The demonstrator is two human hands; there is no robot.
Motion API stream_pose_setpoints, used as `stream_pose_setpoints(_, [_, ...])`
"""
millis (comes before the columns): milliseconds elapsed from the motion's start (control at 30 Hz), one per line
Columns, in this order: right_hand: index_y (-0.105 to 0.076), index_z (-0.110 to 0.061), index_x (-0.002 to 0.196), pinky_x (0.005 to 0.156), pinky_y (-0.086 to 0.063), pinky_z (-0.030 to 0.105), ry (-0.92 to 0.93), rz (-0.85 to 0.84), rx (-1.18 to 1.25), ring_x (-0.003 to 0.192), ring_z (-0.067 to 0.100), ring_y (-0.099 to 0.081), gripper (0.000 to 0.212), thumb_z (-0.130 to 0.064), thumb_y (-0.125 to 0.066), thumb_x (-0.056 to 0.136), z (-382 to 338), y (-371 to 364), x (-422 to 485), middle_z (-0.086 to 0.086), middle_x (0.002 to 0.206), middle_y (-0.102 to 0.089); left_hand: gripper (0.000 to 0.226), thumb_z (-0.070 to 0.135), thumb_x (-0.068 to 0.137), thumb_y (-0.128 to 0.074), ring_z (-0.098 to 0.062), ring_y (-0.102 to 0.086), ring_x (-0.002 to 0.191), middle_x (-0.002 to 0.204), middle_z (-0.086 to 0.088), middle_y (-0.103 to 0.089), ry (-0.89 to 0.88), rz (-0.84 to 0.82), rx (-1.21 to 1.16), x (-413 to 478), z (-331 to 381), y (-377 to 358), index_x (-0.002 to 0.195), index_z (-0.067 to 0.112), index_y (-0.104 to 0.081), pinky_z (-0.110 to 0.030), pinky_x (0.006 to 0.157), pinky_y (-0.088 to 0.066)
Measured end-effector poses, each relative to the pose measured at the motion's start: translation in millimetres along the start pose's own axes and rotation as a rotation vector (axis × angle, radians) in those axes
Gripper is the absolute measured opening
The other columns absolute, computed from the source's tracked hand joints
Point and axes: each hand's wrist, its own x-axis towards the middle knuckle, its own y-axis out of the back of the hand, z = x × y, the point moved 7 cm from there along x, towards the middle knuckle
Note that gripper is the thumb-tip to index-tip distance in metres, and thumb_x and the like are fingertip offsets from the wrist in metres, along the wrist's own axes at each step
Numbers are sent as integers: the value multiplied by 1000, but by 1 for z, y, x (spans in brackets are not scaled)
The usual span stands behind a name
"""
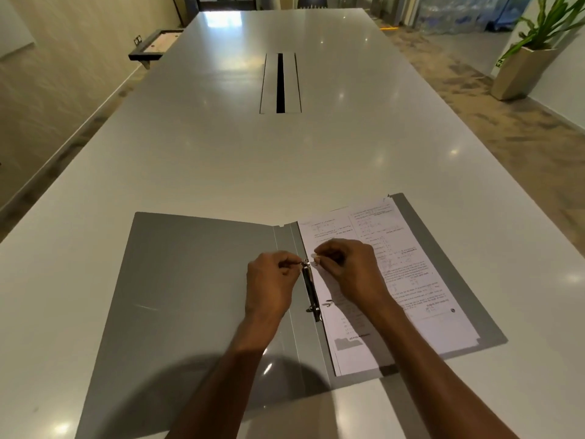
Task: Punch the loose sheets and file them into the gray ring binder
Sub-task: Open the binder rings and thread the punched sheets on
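Observation:
The gray ring binder [190, 280] lies open and flat on the white table. Printed sheets [411, 264] lie stacked on its right half, beside the black ring mechanism [311, 296] on the spine. My left hand [269, 286] pinches the upper ring from the left side. From the right, my right hand [351, 270] pinches the same upper ring, resting on the sheets. The lower ring [315, 309] stands untouched. No hole punch is in view.
The long white table [285, 160] stretches ahead, with a cable slot [280, 83] in its middle. A dark framed tray [155, 45] sits off the far left edge. A potted plant [525, 64] stands on the floor at right.

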Motion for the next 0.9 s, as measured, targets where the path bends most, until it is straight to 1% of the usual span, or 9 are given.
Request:
stream_pose_setpoints(100, [-82,-13,94,78,-57,14,-22,-17,72,81,3,-74,6,-14,-81,88,9,0,-2,-6,86,-80,9,15,90,-81,2,-74,75,86,8,-80,-5,12,-16,-2,-2,1,97,18,-84,-13,76,-61])
stream_pose_setpoints(200, [-82,-13,94,83,-59,18,-56,-17,170,84,7,-75,9,-7,-79,89,18,1,-5,-6,87,-80,10,16,91,-80,4,-73,78,88,10,-80,-13,15,-34,-6,-3,0,99,19,-84,-9,78,-58])
stream_pose_setpoints(333, [-82,-12,91,85,-64,38,-69,11,231,84,16,-77,10,-4,-78,89,25,-2,-6,-2,85,-81,12,19,94,-77,1,-72,81,94,8,-81,-19,15,-12,-7,-2,-1,104,20,-84,-8,78,-56])
stream_pose_setpoints(400, [-81,-14,91,83,-64,40,-50,20,200,83,16,-76,10,-5,-77,89,25,-4,-7,-4,84,-80,13,20,94,-76,-2,-72,82,96,7,-81,-14,12,28,-6,-1,-3,105,20,-84,-9,80,-55])
stream_pose_setpoints(567, [-80,-13,93,79,-63,39,32,13,94,82,12,-74,6,-10,-75,92,19,-7,-4,-6,86,-79,13,21,96,-74,-11,-72,82,95,-1,-80,-24,-8,111,-2,1,-6,105,16,-83,-17,79,-56])
stream_pose_setpoints(700, [-81,-12,96,79,-62,31,91,10,7,84,7,-73,8,-16,-74,95,14,-7,-4,-4,90,-79,15,23,99,-71,-16,-73,80,93,-4,-79,-59,-31,163,0,1,-8,104,14,-82,-27,80,-62])
stream_pose_setpoints(767, [-80,-13,96,78,-61,28,104,16,-22,82,6,-72,10,-18,-72,96,12,-7,-4,-3,90,-79,17,24,100,-69,-15,-71,78,91,-5,-78,-59,-49,186,1,-1,-10,104,13,-82,-21,76,-59])
stream_pose_setpoints(833, [-80,-12,96,77,-61,29,120,20,-51,81,8,-72,12,-19,-71,97,9,-7,-5,-1,89,-79,18,24,101,-68,-13,-67,74,87,-5,-75,-71,-61,200,1,0,-11,102,12,-81,-10,68,-47])
stream_pose_setpoints(900, [-80,-11,96,77,-61,28,142,12,-73,80,10,-72,12,-20,-71,97,5,-7,-3,1,89,-79,19,25,101,-67,-12,-63,71,85,-4,-73,-83,-70,209,0,2,-11,101,12,-81,-6,66,-41])
